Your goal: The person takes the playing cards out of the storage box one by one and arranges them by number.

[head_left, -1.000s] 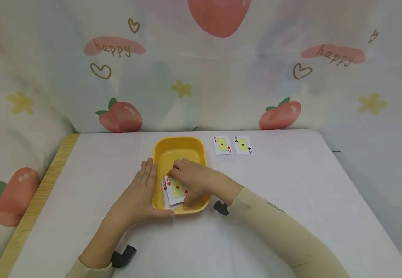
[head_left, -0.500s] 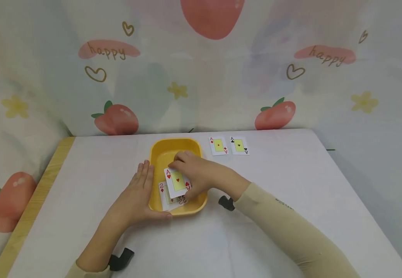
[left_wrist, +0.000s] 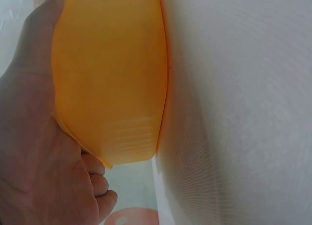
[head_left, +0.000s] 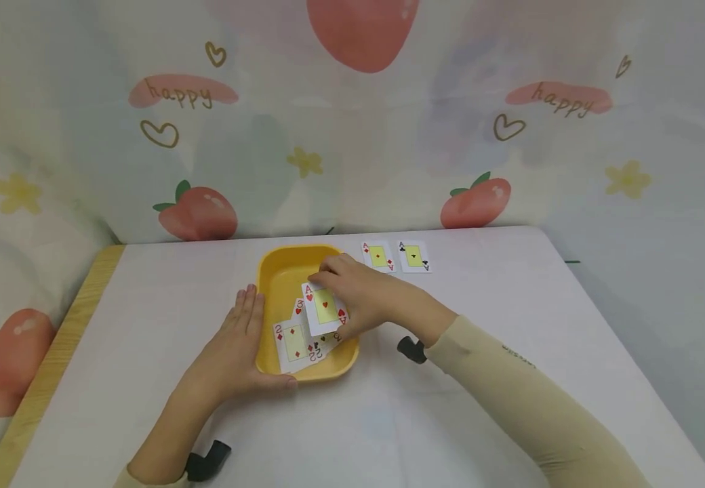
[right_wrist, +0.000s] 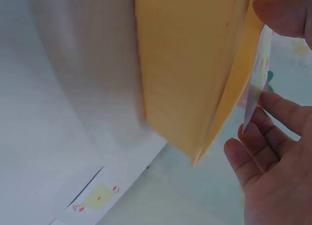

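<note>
In the head view my right hand holds the ace of hearts playing card over a yellow tray. The right wrist view has this card nearly edge-on, between the thumb and the fingers. Beneath it inside the tray lie the two of diamonds and other overlapping cards, partly covered. My left hand rests against the tray's left side, its fingers extended along the rim and its thumb along the near edge. From the left wrist, the tray's outer wall fills the space beside the palm.
The ace of diamonds and the ace of clubs lie face up in a row right of the tray, near the back of the white-covered table. A printed cloth hangs behind the table.
My right hand has lifted the ace of hearts off the other cards and moved it right and away from me. More of the cards below shows. The left hand stays at the tray.
</note>
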`<state>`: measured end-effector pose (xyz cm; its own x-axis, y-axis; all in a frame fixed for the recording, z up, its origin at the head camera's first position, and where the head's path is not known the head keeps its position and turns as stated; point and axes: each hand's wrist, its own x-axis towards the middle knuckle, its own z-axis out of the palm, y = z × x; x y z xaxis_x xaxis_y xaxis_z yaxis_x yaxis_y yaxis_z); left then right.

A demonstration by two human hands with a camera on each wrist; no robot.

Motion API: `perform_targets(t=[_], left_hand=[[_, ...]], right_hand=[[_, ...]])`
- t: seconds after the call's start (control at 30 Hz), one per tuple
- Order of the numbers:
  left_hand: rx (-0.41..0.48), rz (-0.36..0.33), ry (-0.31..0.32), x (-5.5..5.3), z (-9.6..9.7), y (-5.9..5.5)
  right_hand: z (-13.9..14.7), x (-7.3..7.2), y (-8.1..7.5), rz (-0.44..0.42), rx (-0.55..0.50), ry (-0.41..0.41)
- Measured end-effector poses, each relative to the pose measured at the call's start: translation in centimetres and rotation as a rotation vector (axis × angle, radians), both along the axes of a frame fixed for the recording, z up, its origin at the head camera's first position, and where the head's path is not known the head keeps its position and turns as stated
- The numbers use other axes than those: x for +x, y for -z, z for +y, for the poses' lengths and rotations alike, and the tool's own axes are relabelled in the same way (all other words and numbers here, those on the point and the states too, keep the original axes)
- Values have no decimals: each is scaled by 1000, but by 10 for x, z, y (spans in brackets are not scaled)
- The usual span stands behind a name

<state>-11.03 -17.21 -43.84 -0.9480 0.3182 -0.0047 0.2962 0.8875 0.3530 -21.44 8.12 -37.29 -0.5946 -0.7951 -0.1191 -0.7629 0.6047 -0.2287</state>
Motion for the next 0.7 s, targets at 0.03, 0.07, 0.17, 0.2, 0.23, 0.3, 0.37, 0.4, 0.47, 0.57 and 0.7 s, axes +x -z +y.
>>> perform_targets(t=[0.03, 0.07, 0.17, 0.2, 0.23, 0.3, 0.37, 0.4, 0.47, 0.57, 0.7], left_hand=[[-1, -3, -3, 0, 0, 0], [-2, -7, -6, 0, 0, 0], [-2, -23, -15, 1, 0, 1], [-1, -26, -16, 1, 0, 1], [2, -28, -17, 1, 0, 1], [4, -29, -23, 1, 1, 2], [2, -30, -28, 1, 1, 2], [2, -30, -30, 1, 1, 2], [2, -27, -33, 1, 2, 2], [-1, -26, -34, 1, 2, 2], [-6, -28, -32, 1, 2, 1]], right_hand=[[3, -1, -1, 3, -2, 7], [6, -2, -2, 3, -5, 17], [15, -4, -3, 8, -13, 47], [18, -5, -3, 11, -19, 56], [21, -7, -3, 17, -23, 63], [27, -10, -3, 34, -24, 74], [34, -13, -2, 54, -16, 85], [38, -15, -2, 59, -15, 94], [46, -18, -2, 70, -5, 117], [59, -23, -2, 75, -1, 155], [78, -32, -3, 81, -4, 192]])
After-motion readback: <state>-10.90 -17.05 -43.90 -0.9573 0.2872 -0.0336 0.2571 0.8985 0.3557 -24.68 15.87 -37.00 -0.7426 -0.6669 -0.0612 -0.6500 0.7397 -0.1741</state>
